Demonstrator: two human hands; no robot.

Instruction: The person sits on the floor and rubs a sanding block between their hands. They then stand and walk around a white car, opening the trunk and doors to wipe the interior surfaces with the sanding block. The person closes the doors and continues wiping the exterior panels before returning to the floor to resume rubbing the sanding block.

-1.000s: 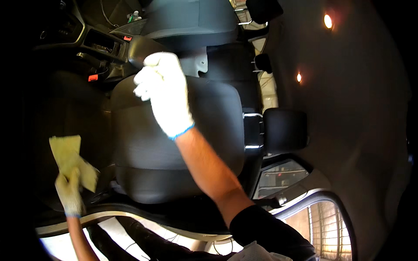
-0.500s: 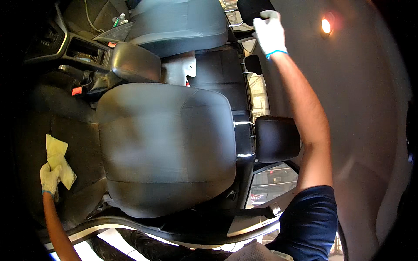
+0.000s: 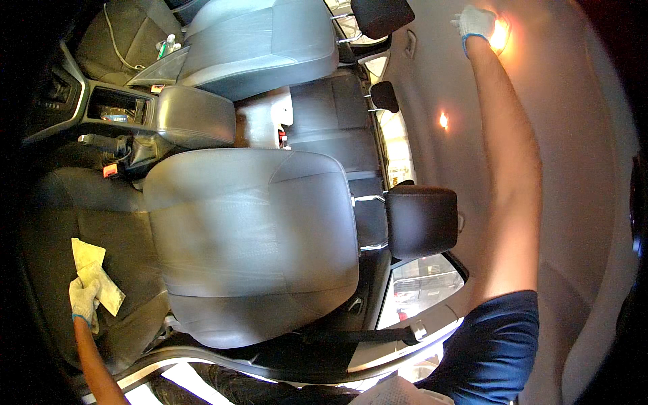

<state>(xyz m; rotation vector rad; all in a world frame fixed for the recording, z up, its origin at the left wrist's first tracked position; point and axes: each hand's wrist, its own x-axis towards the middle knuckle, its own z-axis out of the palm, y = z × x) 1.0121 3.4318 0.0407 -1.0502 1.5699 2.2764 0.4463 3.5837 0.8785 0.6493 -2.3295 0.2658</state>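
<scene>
Down on the near seat cushion [image 3: 115,243], my left hand [image 3: 86,300], in a pale glove with a blue cuff, grips overlapping yellow cloths or pads [image 3: 94,266]. My right hand [image 3: 475,25], in a white glove, is raised high against the grey headliner [image 3: 560,135] beside a lit roof lamp [image 3: 499,35], partly covering it. Its fingers are bent; whatever they may hold is hidden. A second lit lamp [image 3: 443,120] shows lower on the headliner.
Dark seat backs [image 3: 246,236], headrests [image 3: 422,219] and the centre console with its armrest [image 3: 194,115] surround me. Small bottles [image 3: 169,44] and a pale cable [image 3: 118,47] lie by the far seat. A door opening runs along the lower edge.
My right hand has risen from over the near seat back to the roof lamp at upper right. My left hand stays low with the yellow cloths. The view has shifted slightly.
</scene>
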